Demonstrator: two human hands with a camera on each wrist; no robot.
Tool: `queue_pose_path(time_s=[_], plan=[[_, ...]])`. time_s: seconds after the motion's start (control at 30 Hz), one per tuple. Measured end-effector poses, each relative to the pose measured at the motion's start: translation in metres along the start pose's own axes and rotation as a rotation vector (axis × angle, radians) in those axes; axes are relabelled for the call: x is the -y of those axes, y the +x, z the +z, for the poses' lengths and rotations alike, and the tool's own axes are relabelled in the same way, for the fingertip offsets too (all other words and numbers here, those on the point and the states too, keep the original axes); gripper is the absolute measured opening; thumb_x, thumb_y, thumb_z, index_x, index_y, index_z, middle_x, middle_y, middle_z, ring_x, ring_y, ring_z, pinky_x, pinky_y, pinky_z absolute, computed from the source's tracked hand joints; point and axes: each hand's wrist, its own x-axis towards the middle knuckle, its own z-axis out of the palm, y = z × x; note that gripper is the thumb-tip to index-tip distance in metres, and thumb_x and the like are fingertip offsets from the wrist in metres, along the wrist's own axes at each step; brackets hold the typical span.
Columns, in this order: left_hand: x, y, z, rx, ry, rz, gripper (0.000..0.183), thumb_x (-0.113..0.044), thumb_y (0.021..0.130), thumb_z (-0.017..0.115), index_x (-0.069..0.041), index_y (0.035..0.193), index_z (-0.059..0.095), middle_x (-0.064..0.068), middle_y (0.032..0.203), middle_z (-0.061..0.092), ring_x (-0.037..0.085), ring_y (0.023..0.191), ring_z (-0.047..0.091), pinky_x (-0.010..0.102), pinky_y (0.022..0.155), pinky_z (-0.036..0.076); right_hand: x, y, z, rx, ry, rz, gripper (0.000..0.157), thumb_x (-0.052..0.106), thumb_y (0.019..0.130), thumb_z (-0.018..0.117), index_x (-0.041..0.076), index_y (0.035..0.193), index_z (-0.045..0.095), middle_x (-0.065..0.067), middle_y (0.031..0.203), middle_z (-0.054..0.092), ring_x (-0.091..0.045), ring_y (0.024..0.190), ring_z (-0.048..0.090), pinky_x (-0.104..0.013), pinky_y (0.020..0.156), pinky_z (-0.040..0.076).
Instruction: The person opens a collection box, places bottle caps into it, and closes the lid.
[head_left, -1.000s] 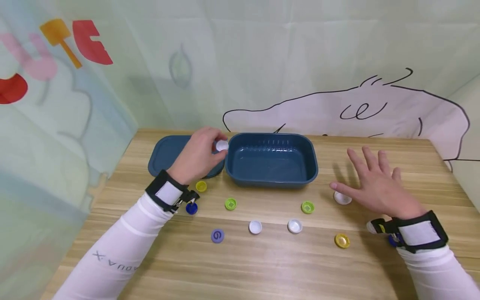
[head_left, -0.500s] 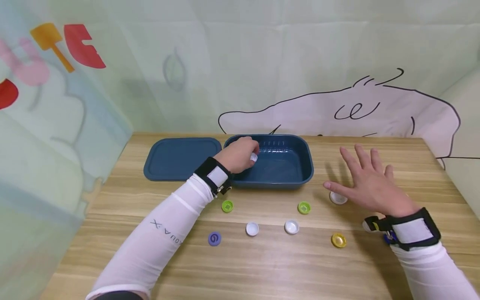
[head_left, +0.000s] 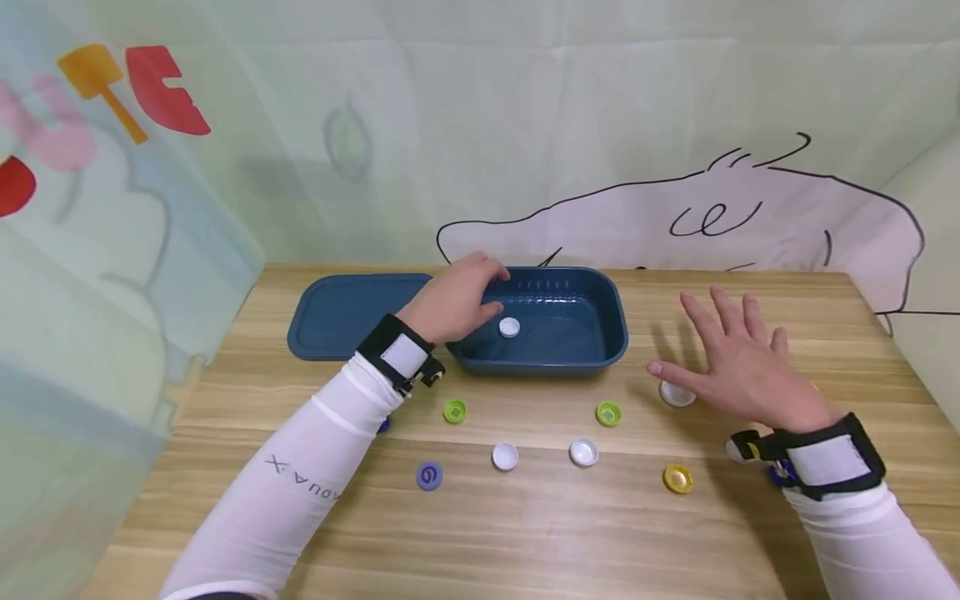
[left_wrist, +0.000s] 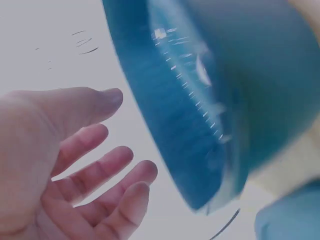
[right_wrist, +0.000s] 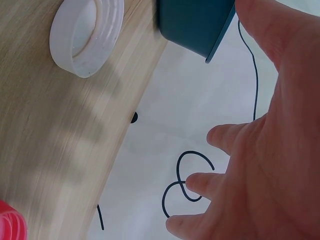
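Note:
My left hand [head_left: 456, 302] hovers over the left end of a dark blue plastic box [head_left: 570, 333], thumb and fingers apart, holding nothing. Below its fingertips a white bottle cap [head_left: 509, 327] lies on the box floor. In the left wrist view the fingers of the hand [left_wrist: 80, 155] are loosely bent beside the blurred box [left_wrist: 165, 95]. To the right, my right hand [head_left: 750, 371] is held above the table with fingers spread. A larger white cap [head_left: 677, 395] lies under its thumb, and the right wrist view shows this cap [right_wrist: 87, 40] apart from the hand.
The blue lid [head_left: 352, 321] lies flat left of the box. Green caps [head_left: 455, 411], white caps [head_left: 506, 457], a purple cap [head_left: 429, 477] and a yellow cap [head_left: 678, 479] are scattered in front. A red cap [right_wrist: 11, 222] shows in the right wrist view. A printed curtain hangs behind.
My left hand has carried the white cap from above the lid into the box, let it go there and drawn back slightly left. The right hand stays spread in place.

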Motion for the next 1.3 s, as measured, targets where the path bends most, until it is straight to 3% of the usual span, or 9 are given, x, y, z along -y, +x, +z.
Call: queue_pose_path(time_s=[0.17,0.33,0.43,0.67,0.93,1.07,1.3], plan=[[0.013,-0.030,-0.024,-0.114,-0.037,0.013,0.041,-0.033,0.085,0.060,-0.016,0.121,0.049,-0.001,0.116,0.050,0.010,0.097,0.048,0.030,0.082,0.046,-0.001,-0.001,-0.001,-0.001,0.002,-0.002,0.099,0.074,0.073,0.046,0.024,0.145,-0.001,-0.020,0.149,-0.008,-0.040,0.127,-0.026,-0.081,0.083,0.000],[0.033,-0.062,-0.034,-0.191,-0.042,-0.028,0.036,-0.030,0.083,0.063,-0.016,0.114,0.051,-0.002,0.107,0.050,0.011,0.090,0.047,0.032,0.076,0.046,-0.001,-0.002,-0.004,-0.002,-0.003,0.002,0.100,0.073,0.073,0.047,0.024,0.145,0.000,-0.020,0.149,-0.009,-0.040,0.127,-0.025,-0.081,0.083,0.000],[0.043,-0.080,-0.031,-0.174,-0.042,-0.087,0.032,-0.030,0.082,0.065,-0.016,0.108,0.053,-0.003,0.100,0.049,0.012,0.087,0.046,0.033,0.074,0.046,-0.001,-0.003,-0.005,-0.004,-0.004,0.007,0.100,0.073,0.073,0.048,0.024,0.145,0.000,-0.019,0.150,-0.010,-0.040,0.127,-0.025,-0.080,0.084,-0.001],[0.057,-0.110,-0.009,-0.037,-0.055,-0.193,0.038,-0.032,0.077,0.070,-0.011,0.106,0.057,0.003,0.096,0.053,0.016,0.083,0.049,0.035,0.072,0.047,-0.003,-0.006,-0.005,-0.006,0.005,0.002,0.098,0.072,0.074,0.047,0.024,0.145,-0.001,-0.015,0.150,-0.014,-0.039,0.126,-0.026,-0.080,0.084,-0.003],[0.069,-0.123,0.016,0.016,-0.069,-0.201,0.047,-0.032,0.071,0.073,-0.006,0.108,0.059,0.007,0.097,0.056,0.018,0.083,0.050,0.036,0.074,0.048,-0.004,-0.007,-0.003,0.004,0.011,-0.001,0.098,0.072,0.074,0.048,0.024,0.145,-0.001,-0.017,0.150,-0.013,-0.039,0.126,-0.027,-0.080,0.083,-0.003],[0.071,-0.124,0.025,0.034,-0.077,-0.181,0.041,-0.030,0.071,0.073,-0.007,0.103,0.061,0.004,0.089,0.054,0.016,0.076,0.048,0.032,0.066,0.047,-0.004,-0.006,-0.001,0.011,0.013,-0.002,0.099,0.073,0.074,0.047,0.024,0.145,-0.002,-0.017,0.149,-0.014,-0.038,0.126,-0.029,-0.080,0.083,-0.004],[0.071,-0.127,0.034,0.040,-0.070,-0.171,0.030,-0.028,0.073,0.071,-0.010,0.096,0.063,0.001,0.085,0.055,0.015,0.074,0.048,0.031,0.066,0.046,-0.004,-0.006,0.003,0.011,0.019,-0.004,0.099,0.073,0.074,0.048,0.025,0.144,-0.002,-0.020,0.149,-0.010,-0.039,0.126,-0.028,-0.080,0.084,-0.003]])
